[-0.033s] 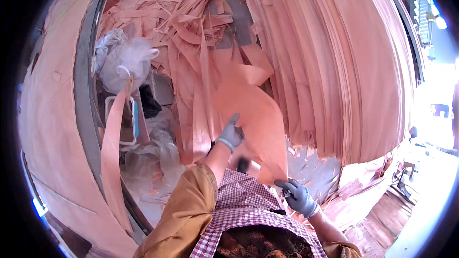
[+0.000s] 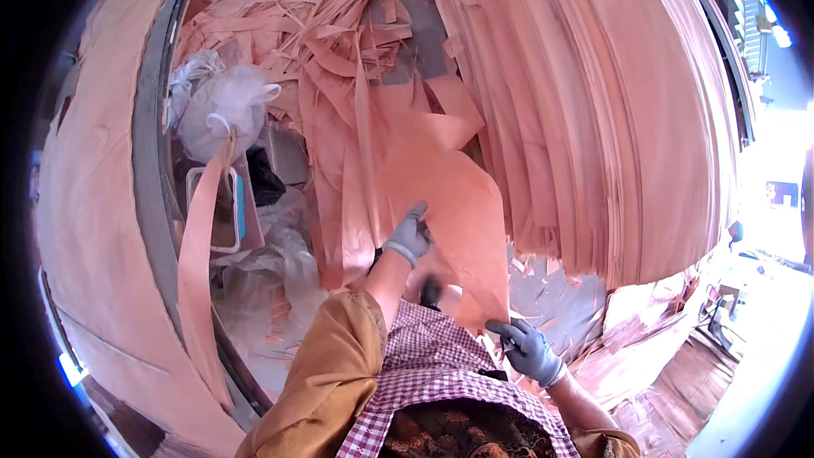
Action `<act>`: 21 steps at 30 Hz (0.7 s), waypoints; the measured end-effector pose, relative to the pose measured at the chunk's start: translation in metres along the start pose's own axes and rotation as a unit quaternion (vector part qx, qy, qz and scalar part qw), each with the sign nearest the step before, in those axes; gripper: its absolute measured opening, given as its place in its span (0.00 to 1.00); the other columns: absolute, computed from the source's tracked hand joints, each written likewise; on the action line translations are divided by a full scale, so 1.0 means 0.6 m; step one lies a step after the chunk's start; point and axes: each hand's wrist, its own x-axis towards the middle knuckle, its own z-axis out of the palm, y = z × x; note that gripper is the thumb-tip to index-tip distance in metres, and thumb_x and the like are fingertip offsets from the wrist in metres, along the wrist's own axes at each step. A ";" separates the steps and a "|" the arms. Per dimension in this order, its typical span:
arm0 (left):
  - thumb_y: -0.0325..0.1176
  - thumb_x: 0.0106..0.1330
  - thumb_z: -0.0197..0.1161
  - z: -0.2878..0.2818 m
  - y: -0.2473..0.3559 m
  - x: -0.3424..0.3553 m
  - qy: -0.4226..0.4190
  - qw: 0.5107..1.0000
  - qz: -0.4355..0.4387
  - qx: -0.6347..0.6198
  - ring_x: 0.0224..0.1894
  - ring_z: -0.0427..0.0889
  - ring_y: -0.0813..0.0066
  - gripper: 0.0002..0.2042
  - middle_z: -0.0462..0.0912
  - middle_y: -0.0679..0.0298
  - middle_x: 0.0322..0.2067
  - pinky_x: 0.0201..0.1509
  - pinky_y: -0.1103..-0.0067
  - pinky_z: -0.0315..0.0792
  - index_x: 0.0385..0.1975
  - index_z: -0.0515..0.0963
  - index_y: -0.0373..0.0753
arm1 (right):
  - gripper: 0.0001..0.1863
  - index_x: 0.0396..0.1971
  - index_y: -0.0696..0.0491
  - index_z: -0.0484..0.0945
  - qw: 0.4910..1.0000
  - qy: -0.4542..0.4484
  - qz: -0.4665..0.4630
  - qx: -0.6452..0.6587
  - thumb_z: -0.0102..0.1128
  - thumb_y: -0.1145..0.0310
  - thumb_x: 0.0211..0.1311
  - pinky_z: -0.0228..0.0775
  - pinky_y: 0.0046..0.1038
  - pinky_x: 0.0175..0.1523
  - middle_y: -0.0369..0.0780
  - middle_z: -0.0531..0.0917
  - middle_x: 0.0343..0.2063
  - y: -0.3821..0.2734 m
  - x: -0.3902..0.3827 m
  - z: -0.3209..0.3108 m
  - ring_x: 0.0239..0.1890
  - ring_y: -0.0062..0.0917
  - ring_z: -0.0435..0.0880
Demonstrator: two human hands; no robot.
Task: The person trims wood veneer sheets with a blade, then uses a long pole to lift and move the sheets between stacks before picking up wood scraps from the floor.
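Note:
A thin orange-pink wood veneer sheet lies curved in front of me, running from the loose sheets beyond toward my apron. At its left edge is my left hand in a grey glove, closed on the sheet with one digit stretched along its face. My right hand, in a darker grey glove, pinches the sheet's near right corner between thumb and fingers. Parts of the fingers on both hands are hidden. Below the sheet shows my checked apron.
A tall stack of veneer sheets stands on the right, another large veneer stack on the left. Torn veneer scraps pile up at the back. A clear plastic bag, a white-rimmed container and a long veneer strip are at left.
The sheet's curved upper right edge has shifted slightly to the right. Both hands stay in nearly the same place.

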 end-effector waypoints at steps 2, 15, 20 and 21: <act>0.39 0.60 0.58 0.124 -0.073 -0.006 0.240 0.954 0.156 0.086 0.42 0.78 0.64 0.14 0.80 0.58 0.36 0.53 0.71 0.71 0.40 0.74 0.36 | 0.18 0.43 0.51 0.75 1.000 0.023 -0.017 -0.003 0.54 0.77 0.48 0.70 0.33 0.40 0.43 0.78 0.35 0.032 -0.045 0.020 0.37 0.39 0.77; 0.22 0.54 0.54 0.400 -0.261 -0.418 0.113 0.822 0.438 0.345 0.42 0.78 0.69 0.16 0.79 0.59 0.39 0.46 0.77 0.73 0.45 0.72 0.33 | 0.10 0.27 0.58 0.77 0.988 -0.027 -0.077 0.134 0.48 0.81 0.45 0.65 0.32 0.52 0.49 0.70 0.53 0.114 -0.131 -0.021 0.52 0.36 0.73; 0.22 0.44 0.60 0.370 -0.324 -0.609 0.115 0.771 0.419 0.466 0.42 0.78 0.71 0.20 0.80 0.62 0.38 0.48 0.76 0.71 0.42 0.74 0.34 | 0.11 0.33 0.58 0.77 0.978 0.046 -0.174 0.109 0.51 0.81 0.47 0.63 0.30 0.54 0.49 0.73 0.50 0.095 -0.066 -0.012 0.53 0.35 0.72; 0.21 0.43 0.60 0.359 -0.343 -0.645 0.110 0.771 0.401 0.483 0.42 0.78 0.71 0.19 0.80 0.62 0.37 0.47 0.76 0.71 0.40 0.75 0.33 | 0.14 0.38 0.57 0.76 0.974 0.066 -0.193 0.100 0.52 0.81 0.48 0.63 0.30 0.54 0.48 0.70 0.52 0.075 -0.049 -0.004 0.53 0.34 0.71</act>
